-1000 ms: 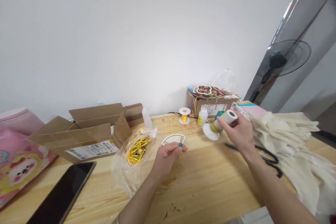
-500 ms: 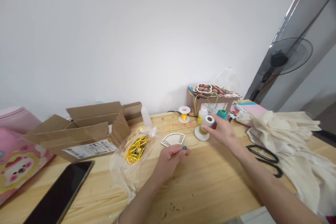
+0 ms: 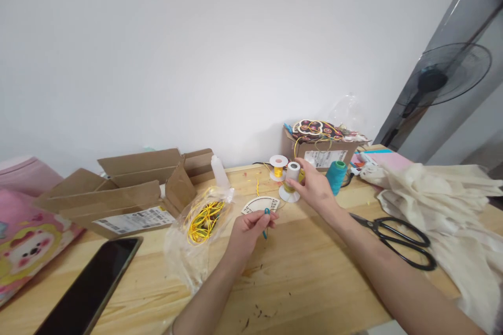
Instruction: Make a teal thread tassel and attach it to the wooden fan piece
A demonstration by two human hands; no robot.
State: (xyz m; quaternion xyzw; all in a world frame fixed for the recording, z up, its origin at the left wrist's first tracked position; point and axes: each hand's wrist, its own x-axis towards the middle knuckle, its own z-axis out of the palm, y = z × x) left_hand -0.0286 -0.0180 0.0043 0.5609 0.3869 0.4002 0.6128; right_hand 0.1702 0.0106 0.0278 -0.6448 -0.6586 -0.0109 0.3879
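My left hand (image 3: 251, 225) pinches a small teal cord loop (image 3: 267, 211), its short tail hanging below the fingers. Just behind those fingers lies a pale fan-shaped wooden piece (image 3: 257, 203) with cut-out patterns and a twisted yellow cord at its top. My right hand (image 3: 313, 184) is closed around the side of a white thread spool (image 3: 293, 168), which is upright above a wide clear-white disc. To its left rear is a spool of yellow thread (image 3: 278, 171). A teal thread cone (image 3: 336, 177) stands right of the hand. The yellow-labelled bottle is mostly hidden behind my right hand.
Black-handled scissors (image 3: 401, 235) lie beside cream cloth (image 3: 428, 193) on the right. A filled carton (image 3: 326, 154) stands at the back. Leftward are a plastic bag of yellow cord (image 3: 204, 222), a white bottle (image 3: 219, 171), an open carton (image 3: 129, 209) and a phone (image 3: 94, 282).
My right hand has shifted left with the white spool, away from the teal cone. The teal loop in my left fingers has turned, and its tail now shows. The view has shifted slightly.
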